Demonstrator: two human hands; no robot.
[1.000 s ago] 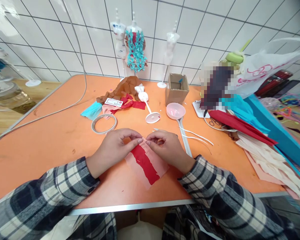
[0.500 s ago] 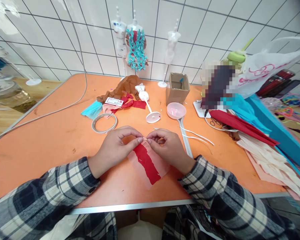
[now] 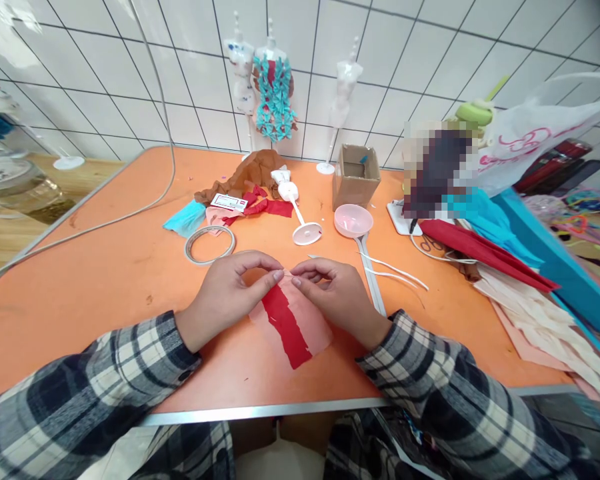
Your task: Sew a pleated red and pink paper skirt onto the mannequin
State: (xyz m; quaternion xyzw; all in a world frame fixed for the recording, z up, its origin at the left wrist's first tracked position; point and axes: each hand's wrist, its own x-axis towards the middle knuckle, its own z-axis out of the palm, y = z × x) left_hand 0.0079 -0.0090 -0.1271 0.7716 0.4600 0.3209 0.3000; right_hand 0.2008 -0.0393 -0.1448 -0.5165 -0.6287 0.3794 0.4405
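A pink crepe paper piece (image 3: 313, 327) with a red strip (image 3: 285, 325) down its middle lies on the orange table (image 3: 105, 273) near the front edge. My left hand (image 3: 227, 293) and my right hand (image 3: 337, 293) meet at its far edge, each pinching that edge between thumb and forefinger. The fingertips almost touch. Both forearms wear plaid sleeves.
Behind the hands lie a tape ring (image 3: 209, 245), a fallen white doll stand (image 3: 296, 210), a pink bowl (image 3: 353, 221), white strips (image 3: 395, 270) and paper scraps (image 3: 240, 190). A cardboard box (image 3: 356, 177) and small mannequins (image 3: 273, 87) stand by the tiled wall. Folded crepe sheets (image 3: 520, 280) pile up at right.
The paper has been drawn slightly towards the far side and its near end sits higher on the table. Both hands stay pinched at its far edge.
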